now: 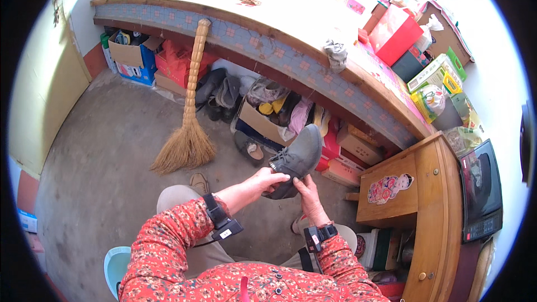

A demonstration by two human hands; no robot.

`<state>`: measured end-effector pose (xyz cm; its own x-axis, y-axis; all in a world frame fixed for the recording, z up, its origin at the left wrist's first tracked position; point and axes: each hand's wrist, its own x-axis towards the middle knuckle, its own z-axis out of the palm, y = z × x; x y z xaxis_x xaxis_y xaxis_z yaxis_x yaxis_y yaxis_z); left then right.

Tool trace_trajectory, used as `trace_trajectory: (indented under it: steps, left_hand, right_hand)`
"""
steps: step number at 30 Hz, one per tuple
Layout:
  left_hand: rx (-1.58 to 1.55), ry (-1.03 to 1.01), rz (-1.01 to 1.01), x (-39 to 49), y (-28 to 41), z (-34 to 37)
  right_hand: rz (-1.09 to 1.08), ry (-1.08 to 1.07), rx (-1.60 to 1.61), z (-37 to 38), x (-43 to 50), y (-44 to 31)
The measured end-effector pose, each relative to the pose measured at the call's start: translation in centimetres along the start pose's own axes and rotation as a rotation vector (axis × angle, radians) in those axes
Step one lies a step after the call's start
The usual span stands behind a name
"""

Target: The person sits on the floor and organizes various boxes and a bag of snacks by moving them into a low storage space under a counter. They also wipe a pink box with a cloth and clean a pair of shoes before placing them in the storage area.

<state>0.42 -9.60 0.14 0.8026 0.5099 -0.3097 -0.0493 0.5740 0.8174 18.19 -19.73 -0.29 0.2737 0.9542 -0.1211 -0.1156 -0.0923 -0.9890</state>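
A dark grey lace-up shoe (298, 151) is held up in front of me, its toe pointing away to the upper right. My left hand (268, 181) grips the shoe on its left side near the opening, thumb lying across it. On the other side, my right hand (309, 195) holds the heel end, its thumb pressed against the upper. The fingers beneath the shoe are partly hidden. Another dark shoe (248, 147) rests on the concrete floor just beyond, beside an open cardboard box (260, 122) packed with shoes and cloth.
A straw broom (191, 105) leans against the tiled ledge (251, 35). More shoes (218, 88) and boxes (178, 65) are under the ledge. To the right are a wooden cabinet (428, 193) and a microwave (481, 193); a pale green plastic chair or basin (117, 266) is at lower left.
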Motion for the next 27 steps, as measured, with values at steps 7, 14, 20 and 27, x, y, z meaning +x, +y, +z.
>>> trace_trajectory:
  steps: [7,14,20,27]
  left_hand:
    - [-0.013,0.087,0.065,0.4,-0.2,-3.8]
    - [0.175,0.400,0.066,0.4,-2.4,-8.8]
    - [0.306,0.465,0.015,0.4,-3.0,-10.2]
    - [0.796,0.343,-0.062,1.4,-2.4,-9.8]
  right_hand:
    - [0.247,-0.075,0.031,2.3,2.7,2.0]
    - [0.483,-0.229,-0.226,2.6,3.1,4.1]
    - [0.541,0.000,-0.200,2.4,1.5,7.4]
    - [0.521,0.191,-0.087,1.2,0.8,9.6]
